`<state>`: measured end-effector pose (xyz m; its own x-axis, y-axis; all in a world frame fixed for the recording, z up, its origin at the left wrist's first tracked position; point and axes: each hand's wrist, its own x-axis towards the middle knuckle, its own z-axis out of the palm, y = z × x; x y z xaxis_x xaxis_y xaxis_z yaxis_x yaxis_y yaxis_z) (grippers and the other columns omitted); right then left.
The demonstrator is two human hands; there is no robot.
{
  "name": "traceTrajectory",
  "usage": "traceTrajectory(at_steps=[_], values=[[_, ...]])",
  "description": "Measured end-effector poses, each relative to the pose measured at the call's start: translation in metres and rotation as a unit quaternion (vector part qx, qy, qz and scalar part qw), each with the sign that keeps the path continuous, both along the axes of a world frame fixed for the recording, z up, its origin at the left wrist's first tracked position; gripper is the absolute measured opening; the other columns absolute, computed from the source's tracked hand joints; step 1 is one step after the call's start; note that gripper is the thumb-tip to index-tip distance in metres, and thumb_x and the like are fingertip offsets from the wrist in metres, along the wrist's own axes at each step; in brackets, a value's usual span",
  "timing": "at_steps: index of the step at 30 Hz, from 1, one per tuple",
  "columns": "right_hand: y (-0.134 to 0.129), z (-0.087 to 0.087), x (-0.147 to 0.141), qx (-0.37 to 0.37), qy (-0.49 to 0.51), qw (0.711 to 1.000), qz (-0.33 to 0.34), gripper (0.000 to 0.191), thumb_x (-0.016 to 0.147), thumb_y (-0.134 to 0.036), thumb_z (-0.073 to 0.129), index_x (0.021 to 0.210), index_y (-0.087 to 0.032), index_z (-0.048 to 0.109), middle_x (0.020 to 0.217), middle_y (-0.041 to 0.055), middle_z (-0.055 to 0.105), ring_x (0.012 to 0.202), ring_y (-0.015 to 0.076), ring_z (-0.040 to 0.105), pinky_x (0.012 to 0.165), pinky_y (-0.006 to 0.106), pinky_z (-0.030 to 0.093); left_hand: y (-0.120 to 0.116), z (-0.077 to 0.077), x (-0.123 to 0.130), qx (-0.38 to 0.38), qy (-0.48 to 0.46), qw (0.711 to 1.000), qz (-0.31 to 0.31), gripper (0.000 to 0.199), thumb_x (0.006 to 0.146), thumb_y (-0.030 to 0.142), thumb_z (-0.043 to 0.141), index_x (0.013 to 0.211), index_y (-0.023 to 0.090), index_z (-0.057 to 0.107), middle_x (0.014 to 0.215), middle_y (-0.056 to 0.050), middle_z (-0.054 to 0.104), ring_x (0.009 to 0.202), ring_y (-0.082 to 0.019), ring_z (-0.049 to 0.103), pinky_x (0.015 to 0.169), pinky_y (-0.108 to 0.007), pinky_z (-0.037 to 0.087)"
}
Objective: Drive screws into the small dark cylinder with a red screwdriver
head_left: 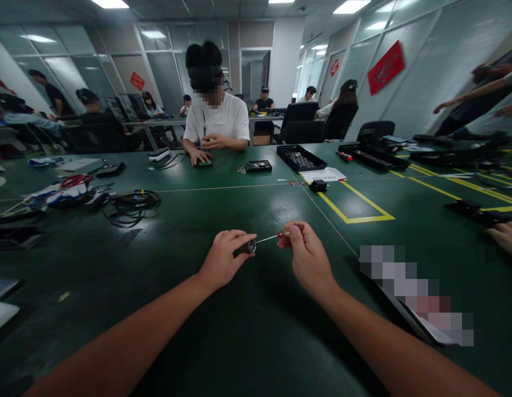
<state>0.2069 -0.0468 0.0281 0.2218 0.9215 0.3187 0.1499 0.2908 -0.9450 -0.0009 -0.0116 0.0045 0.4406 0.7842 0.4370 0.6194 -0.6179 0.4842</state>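
Note:
Near the middle of the view, my left hand is closed around a short black cylinder with a shiny ringed end, which looks like a small flashlight. That end faces right. My right hand pinches a screwdriver with a reddish handle and a thin bright shaft. The shaft points left and its tip reaches the cylinder's ringed end; whether it goes inside I cannot tell. Most of the handle is covered by my fingers. Both hands are raised over the green table.
Black cables lie coiled at left. Further back are a black tray of parts, a small black block and yellow tape. A blurred flat item lies at right. A person in white works opposite; another person's hand shows at right.

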Motion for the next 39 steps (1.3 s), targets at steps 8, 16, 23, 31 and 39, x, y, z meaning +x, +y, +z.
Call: traceTrajectory(at_steps=[8, 16, 23, 31, 39], values=[[-0.0037, 0.0008, -0.0002, 0.009, -0.053, 0.999, 0.006, 0.030, 0.103, -0.048, 0.043, 0.098, -0.022, 0.058, 0.082, 0.0032, 0.066, 0.075, 0.0197, 0.063, 0.072, 0.036, 0.052, -0.0002, -0.0001, -0.0007, 0.000, 0.011, 1.000, -0.007, 0.043, 0.088, 0.019, 0.074, 0.130, 0.028, 0.067, 0.118, -0.006, 0.069, 0.112, -0.025, 0.062, 0.105, -0.050, 0.042], [-0.0046, 0.0071, 0.0044, 0.023, -0.143, 0.989, -0.036, 0.028, 0.105, -0.044, 0.040, 0.095, -0.023, 0.056, 0.078, 0.0026, 0.065, 0.073, 0.0202, 0.062, 0.070, 0.034, 0.047, 0.0026, -0.0009, -0.0019, -0.010, 0.032, 0.999, 0.003, 0.041, 0.090, 0.018, 0.071, 0.129, 0.030, 0.068, 0.118, -0.005, 0.069, 0.114, -0.025, 0.062, 0.106, -0.052, 0.040], [-0.0050, 0.0049, 0.0025, 0.028, -0.117, 0.992, -0.035, 0.027, 0.105, -0.044, 0.040, 0.097, -0.023, 0.056, 0.081, 0.0032, 0.066, 0.075, 0.0200, 0.062, 0.071, 0.035, 0.048, 0.0048, -0.0023, -0.0033, -0.043, 0.002, 0.999, 0.020, 0.042, 0.087, 0.021, 0.074, 0.128, 0.029, 0.068, 0.120, -0.005, 0.069, 0.114, -0.026, 0.062, 0.104, -0.052, 0.043], [-0.0028, 0.0047, 0.0048, 0.012, -0.110, 0.993, -0.046, 0.029, 0.104, -0.046, 0.041, 0.100, -0.022, 0.057, 0.086, 0.0049, 0.067, 0.078, 0.0210, 0.063, 0.073, 0.036, 0.049, 0.0062, -0.0047, -0.0048, -0.088, -0.046, 0.994, 0.037, 0.041, 0.086, 0.022, 0.075, 0.127, 0.027, 0.068, 0.123, -0.007, 0.067, 0.115, -0.027, 0.062, 0.102, -0.049, 0.048], [-0.0027, 0.0044, 0.0061, 0.015, -0.103, 0.993, -0.054, 0.029, 0.103, -0.047, 0.043, 0.101, -0.023, 0.059, 0.088, 0.0054, 0.069, 0.080, 0.0218, 0.065, 0.073, 0.037, 0.050, 0.0053, -0.0014, -0.0034, -0.091, -0.070, 0.993, 0.039, 0.035, 0.087, 0.020, 0.072, 0.122, 0.024, 0.068, 0.120, -0.007, 0.067, 0.113, -0.025, 0.064, 0.101, -0.045, 0.051]])
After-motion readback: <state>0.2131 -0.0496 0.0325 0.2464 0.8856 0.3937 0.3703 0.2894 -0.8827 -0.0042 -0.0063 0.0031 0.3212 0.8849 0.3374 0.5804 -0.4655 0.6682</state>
